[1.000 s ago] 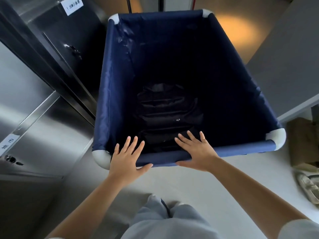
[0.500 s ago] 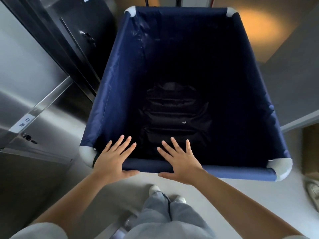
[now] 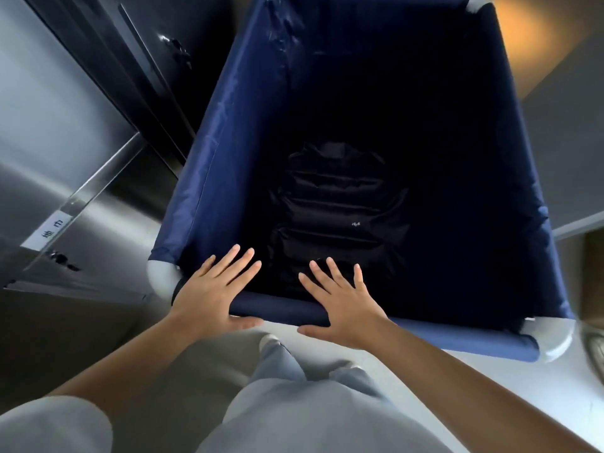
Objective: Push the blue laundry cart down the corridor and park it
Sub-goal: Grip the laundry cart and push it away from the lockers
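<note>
The blue laundry cart [image 3: 209,178] fills the middle of the view, a deep fabric bin with white corner caps. A black padded bag [image 3: 340,207] lies at its bottom. My left hand [image 3: 212,289] presses flat on the near rim close to the left corner, fingers straight and spread, thumb under the rail's near side. My right hand [image 3: 343,302] presses flat on the same rim toward its middle, fingers straight over the inside edge.
Stainless steel cabinet doors [image 3: 58,152] with a small label [image 3: 49,233] stand close along the cart's left side. A grey wall [image 3: 568,152] runs along the right. Pale floor [image 3: 490,371] lies under me, and an orange-lit floor patch [image 3: 529,34] shows beyond the cart.
The cart and I have moved forward along the steel cabinets, which slid back on the left. Both hands stayed flat on the near rim.
</note>
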The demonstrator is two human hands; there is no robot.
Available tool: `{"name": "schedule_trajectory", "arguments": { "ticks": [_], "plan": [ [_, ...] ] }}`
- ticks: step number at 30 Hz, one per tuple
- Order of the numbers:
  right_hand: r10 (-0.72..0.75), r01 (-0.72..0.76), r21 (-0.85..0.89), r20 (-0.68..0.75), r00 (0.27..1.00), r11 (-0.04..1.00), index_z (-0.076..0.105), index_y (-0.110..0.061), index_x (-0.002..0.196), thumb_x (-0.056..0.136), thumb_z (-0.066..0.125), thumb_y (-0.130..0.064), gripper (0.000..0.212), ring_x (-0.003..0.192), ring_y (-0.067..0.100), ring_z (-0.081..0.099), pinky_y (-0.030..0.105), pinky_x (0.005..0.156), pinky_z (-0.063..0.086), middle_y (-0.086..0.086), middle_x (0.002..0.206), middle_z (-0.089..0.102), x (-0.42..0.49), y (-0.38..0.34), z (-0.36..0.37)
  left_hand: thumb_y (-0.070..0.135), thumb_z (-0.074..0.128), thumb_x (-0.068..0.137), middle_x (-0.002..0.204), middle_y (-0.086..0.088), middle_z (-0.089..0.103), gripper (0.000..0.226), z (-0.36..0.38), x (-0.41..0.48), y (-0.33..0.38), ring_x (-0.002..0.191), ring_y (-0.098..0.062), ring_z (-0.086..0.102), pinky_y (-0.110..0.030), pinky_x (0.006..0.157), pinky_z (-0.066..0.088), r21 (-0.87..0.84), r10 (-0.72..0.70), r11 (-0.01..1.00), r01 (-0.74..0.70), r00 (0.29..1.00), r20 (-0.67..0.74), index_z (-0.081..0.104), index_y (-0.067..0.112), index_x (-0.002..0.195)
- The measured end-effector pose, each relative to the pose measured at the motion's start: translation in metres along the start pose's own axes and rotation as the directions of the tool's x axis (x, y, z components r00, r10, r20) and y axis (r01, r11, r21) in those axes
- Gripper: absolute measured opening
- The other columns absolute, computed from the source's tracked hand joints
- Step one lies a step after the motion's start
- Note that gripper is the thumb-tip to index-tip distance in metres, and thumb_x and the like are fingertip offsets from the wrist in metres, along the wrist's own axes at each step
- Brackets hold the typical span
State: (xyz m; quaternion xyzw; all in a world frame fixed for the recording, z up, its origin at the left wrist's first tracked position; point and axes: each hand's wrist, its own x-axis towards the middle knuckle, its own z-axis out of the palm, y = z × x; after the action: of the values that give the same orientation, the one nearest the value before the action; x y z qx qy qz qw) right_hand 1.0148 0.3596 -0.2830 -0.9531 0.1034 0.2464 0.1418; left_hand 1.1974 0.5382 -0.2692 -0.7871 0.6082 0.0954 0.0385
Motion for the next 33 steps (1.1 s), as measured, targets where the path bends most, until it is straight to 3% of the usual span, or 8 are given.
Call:
{"name": "schedule_trajectory", "arguments": {
  "ticks": [6,14,23,33],
  "plan": [
    [0.062,-0.062,0.005,-0.052,0.997,0.998,-0.019,-0.031,0.143,0.080,0.023,-0.076,0.088,0.139,0.022,-0.028,0.054,0.105,-0.021,-0.002,0.155,-0.022,0.028,-0.017,-0.012,0.074,0.023,0.081,0.138,-0.010,0.048,0.084,-0.005,0.013,-0.041,0.125,-0.034,0.045,-0.054,0.092,0.043,0.017,0.059,0.998,-0.059,0.998,0.000,0.054,0.011,0.128],
    [0.036,-0.034,0.106,-0.018,0.999,0.994,-0.020,-0.031,0.143,0.083,0.029,-0.073,0.088,0.139,0.021,-0.028,0.053,0.106,-0.019,-0.003,0.155,-0.023,0.062,-0.007,-0.035,0.070,0.037,0.074,0.141,-0.012,0.044,0.083,-0.012,0.053,-0.064,0.130,-0.035,0.038,-0.055,0.097,0.037,0.072,0.122,0.990,-0.122,0.993,0.009,0.051,0.011,0.130],
    [0.083,-0.074,0.066,-0.138,0.987,0.995,-0.021,-0.030,0.143,0.080,0.029,-0.075,0.092,0.138,0.021,-0.030,0.051,0.101,-0.025,-0.002,0.155,-0.023,0.090,0.029,-0.061,0.068,0.038,0.072,0.138,-0.013,0.048,0.083,-0.023,0.105,-0.078,0.127,-0.035,0.043,-0.055,0.095,0.040,0.092,0.110,0.990,-0.110,0.994,0.004,0.053,0.009,0.128],
    [0.258,-0.256,0.038,-0.198,0.946,0.966,-0.022,-0.034,0.141,0.066,0.022,-0.086,0.101,0.139,0.020,-0.027,0.057,0.104,-0.021,-0.005,0.156,-0.018,0.112,0.092,-0.094,0.066,0.033,0.077,0.141,-0.010,0.045,0.080,-0.044,0.171,-0.103,0.130,-0.034,0.039,-0.055,0.098,0.038,0.033,0.172,0.985,-0.172,0.985,-0.013,0.048,0.011,0.133]
  ]
}}
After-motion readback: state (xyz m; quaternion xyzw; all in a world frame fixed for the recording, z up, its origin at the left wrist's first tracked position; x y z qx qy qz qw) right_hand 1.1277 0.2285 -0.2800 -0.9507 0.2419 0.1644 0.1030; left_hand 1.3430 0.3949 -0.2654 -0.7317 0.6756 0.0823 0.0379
